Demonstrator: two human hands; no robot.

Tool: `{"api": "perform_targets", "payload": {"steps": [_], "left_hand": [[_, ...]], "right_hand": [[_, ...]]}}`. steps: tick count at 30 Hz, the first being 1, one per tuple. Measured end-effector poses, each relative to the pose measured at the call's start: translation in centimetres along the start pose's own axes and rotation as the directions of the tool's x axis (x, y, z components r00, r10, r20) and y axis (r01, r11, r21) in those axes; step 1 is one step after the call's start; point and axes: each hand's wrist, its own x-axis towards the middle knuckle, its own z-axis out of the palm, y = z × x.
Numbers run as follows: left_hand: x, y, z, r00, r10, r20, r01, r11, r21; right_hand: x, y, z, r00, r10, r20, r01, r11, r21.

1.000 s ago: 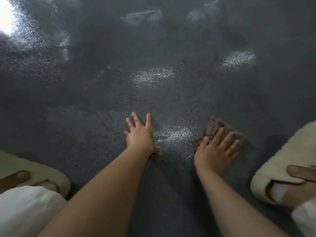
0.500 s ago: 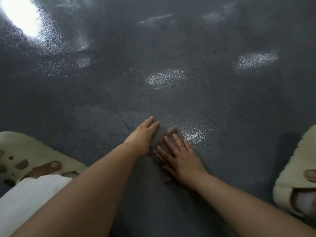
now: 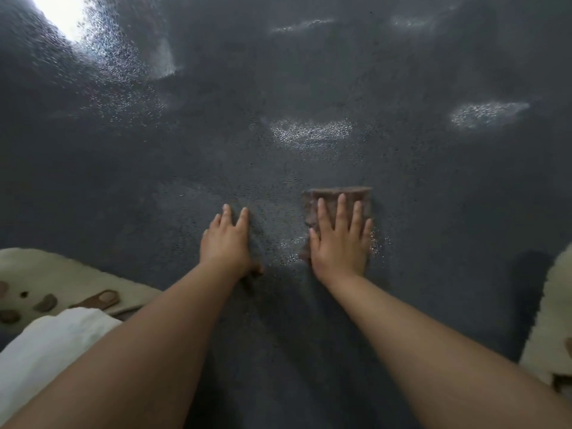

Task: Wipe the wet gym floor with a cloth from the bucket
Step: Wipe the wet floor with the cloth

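Note:
A small brown cloth (image 3: 328,196) lies flat on the dark grey, speckled gym floor (image 3: 309,72). My right hand (image 3: 339,243) presses on it with straight, spread fingers, and the cloth's far edge shows beyond the fingertips. My left hand (image 3: 226,239) rests flat on the bare floor a short way to the left, fingers straight. Wet, shiny patches (image 3: 311,133) glint on the floor ahead of both hands. No bucket is in view.
A cream sandal with my toes (image 3: 62,283) sits at the lower left beside white clothing (image 3: 46,351). Another cream sandal (image 3: 557,305) is at the right edge. A bright light reflection (image 3: 62,10) glares at the top left.
My right hand has slid the cloth to the right and slightly forward, away from my left hand, which it was next to half a second ago. My left hand stays flat on the floor.

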Motion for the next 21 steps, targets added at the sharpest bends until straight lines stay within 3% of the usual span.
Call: {"api": "perform_targets", "payload": {"steps": [2, 5, 9, 10, 11, 13, 16, 21], "left_hand": [[0.1, -0.6, -0.1, 1.000, 0.018, -0.015, -0.019, 1.000, -0.022], [0.8, -2.3, -0.6, 0.996, 0.070, -0.060, -0.076, 0.992, -0.101], [1.7, -4.3, -2.1, 0.987, 0.124, -0.107, -0.136, 0.983, -0.120], [1.8, -4.7, -2.5, 0.987, 0.125, -0.105, -0.135, 0.986, -0.095], [1.9, -5.0, -2.7, 0.988, 0.113, -0.102, -0.121, 0.990, -0.069], [1.9, -5.6, -3.0, 0.995, 0.053, -0.086, -0.057, 0.998, -0.039], [1.7, -6.5, -2.6, 0.999, -0.020, -0.025, 0.019, 1.000, -0.013], [1.7, -7.4, -2.2, 0.997, -0.074, 0.038, 0.076, 0.996, -0.054]], "right_hand": [[-3.1, -2.4, 1.7, 0.978, -0.208, -0.021, 0.207, 0.978, -0.030], [-5.6, -3.3, 2.8, 0.874, -0.468, 0.132, 0.484, 0.866, -0.129], [-1.6, -0.8, 1.4, 0.616, -0.755, 0.228, 0.788, 0.586, -0.187], [0.2, -0.3, 0.6, 0.591, -0.766, 0.252, 0.806, 0.548, -0.222], [2.1, 0.0, -0.1, 0.604, -0.755, 0.254, 0.795, 0.553, -0.248], [5.9, 0.0, -1.7, 0.705, -0.681, 0.195, 0.707, 0.658, -0.258], [10.4, 0.3, -3.6, 0.936, -0.330, 0.119, 0.349, 0.908, -0.230], [13.9, -2.1, -4.2, 0.999, -0.033, 0.016, 0.034, 0.993, -0.110]]}}
